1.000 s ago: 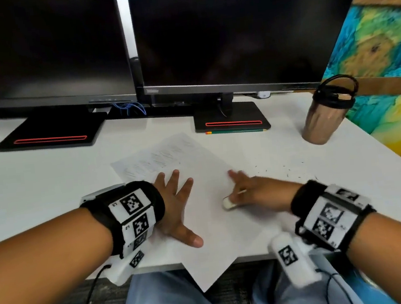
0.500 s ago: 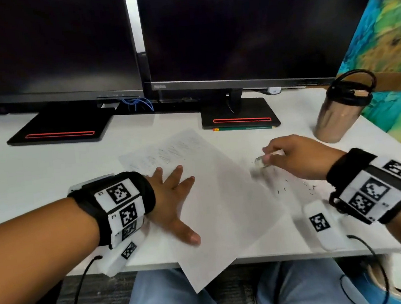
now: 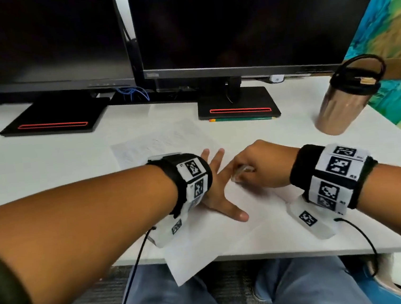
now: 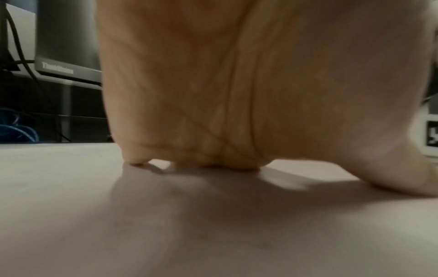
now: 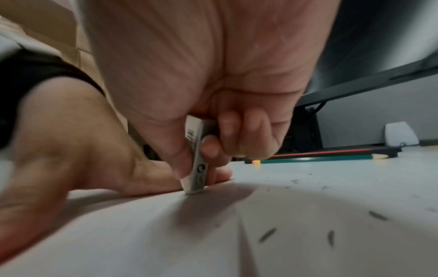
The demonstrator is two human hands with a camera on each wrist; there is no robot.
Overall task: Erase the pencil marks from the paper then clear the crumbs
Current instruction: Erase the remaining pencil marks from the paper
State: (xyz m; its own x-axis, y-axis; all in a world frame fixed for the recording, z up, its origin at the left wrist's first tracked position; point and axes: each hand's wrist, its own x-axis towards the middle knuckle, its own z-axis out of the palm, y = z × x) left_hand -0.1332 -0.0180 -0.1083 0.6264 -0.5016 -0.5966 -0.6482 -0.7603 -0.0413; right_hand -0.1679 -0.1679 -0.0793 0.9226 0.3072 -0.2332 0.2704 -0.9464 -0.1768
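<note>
A white sheet of paper (image 3: 204,245) lies askew on the white desk, its near corner hanging over the front edge; faint pencil marks (image 3: 158,141) show at its far end. My left hand (image 3: 217,189) lies flat on the sheet, fingers spread. My right hand (image 3: 253,168) pinches a white eraser in a printed sleeve (image 5: 198,165) between thumb and fingers, its tip touching the paper right beside the left index finger. Dark eraser crumbs (image 5: 267,234) lie on the paper and desk to the right of the eraser.
Two dark monitors on black stands (image 3: 236,106) stand at the back. A green pencil (image 3: 243,118) lies in front of the right stand. A metallic tumbler with a black lid (image 3: 341,109) stands at the right. The desk's front edge (image 3: 304,252) is near my wrists.
My right hand with the eraser swung out to the right over the desk, then came back left onto the paper beside my left fingers. My left hand stayed flat on the sheet.
</note>
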